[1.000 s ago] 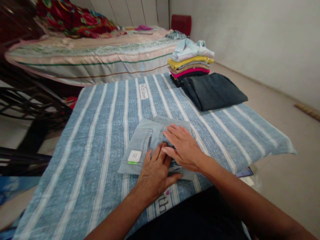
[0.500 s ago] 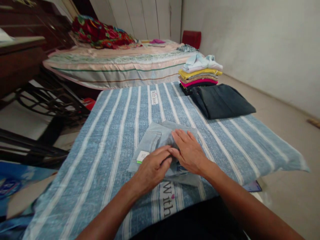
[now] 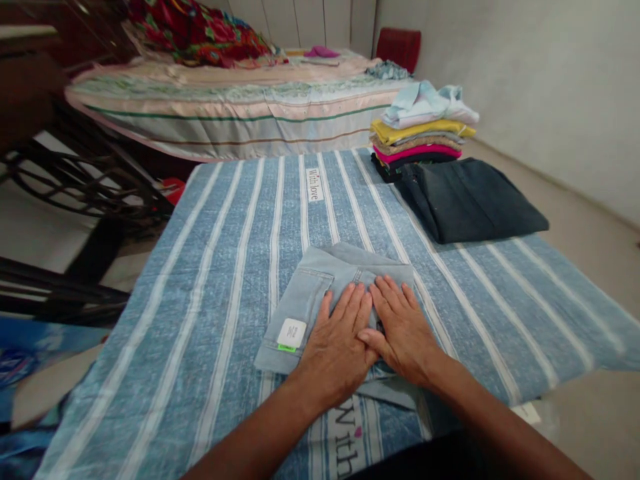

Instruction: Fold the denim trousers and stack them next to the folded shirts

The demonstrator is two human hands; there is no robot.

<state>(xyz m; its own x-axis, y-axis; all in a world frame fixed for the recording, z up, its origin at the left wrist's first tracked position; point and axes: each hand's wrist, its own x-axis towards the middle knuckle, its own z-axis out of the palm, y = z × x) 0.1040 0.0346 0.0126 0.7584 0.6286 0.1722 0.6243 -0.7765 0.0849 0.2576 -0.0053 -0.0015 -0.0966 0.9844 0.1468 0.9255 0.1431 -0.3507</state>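
A folded pair of light blue jeans [image 3: 320,287] with a white tag [image 3: 291,332] lies on a blue striped cloth [image 3: 225,267] in front of me. My left hand [image 3: 340,347] rests flat on the jeans, fingers stretched out and together. Beside it, thumbs touching, my right hand [image 3: 405,330] also lies flat on the jeans with its fingers out. Neither hand holds anything.
A folded dark garment [image 3: 475,203] lies at the cloth's far right, with a stack of folded clothes [image 3: 423,130] behind it. A bed [image 3: 225,110] with a red flowered blanket [image 3: 195,33] stands beyond. Dark metal furniture [image 3: 75,193] is at the left, a wall at the right.
Both hands have flattened side by side onto the jeans; half a second ago the left hand's fingers were curled at the fabric. The view has shifted slightly.
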